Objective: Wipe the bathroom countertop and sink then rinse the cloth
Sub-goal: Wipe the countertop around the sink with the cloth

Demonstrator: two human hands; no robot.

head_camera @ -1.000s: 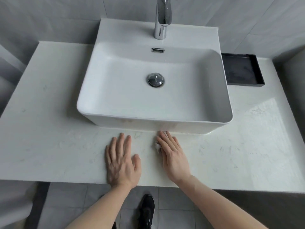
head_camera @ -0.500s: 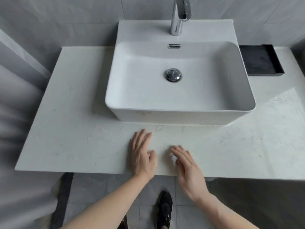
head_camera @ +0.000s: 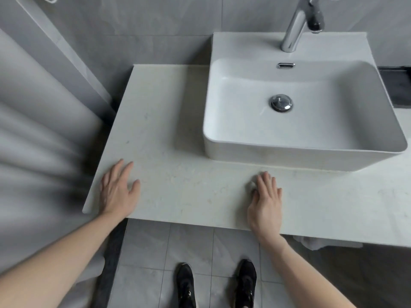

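Note:
A white marble countertop (head_camera: 178,121) carries a white rectangular vessel sink (head_camera: 311,158) at the right, with a chrome drain plug (head_camera: 281,102) and a chrome faucet (head_camera: 295,30) behind the basin. My right hand (head_camera: 265,201) lies flat with straight fingers on a small white cloth (head_camera: 251,185) in front of the sink; only a bit of the cloth shows left of the fingers. My left hand (head_camera: 117,192) rests flat and spread near the counter's front left corner.
A dark tray (head_camera: 400,90) sits at the right edge beside the sink. A grey curtain (head_camera: 40,141) hangs left of the counter. Grey tiled wall stands behind. Below the counter edge are my two black shoes (head_camera: 215,283) on grey floor tiles, and some white fabric (head_camera: 311,242).
My left hand has slid left to the counter's front left corner. The right hand with the cloth has moved up toward the sink's front. The view has swung left.

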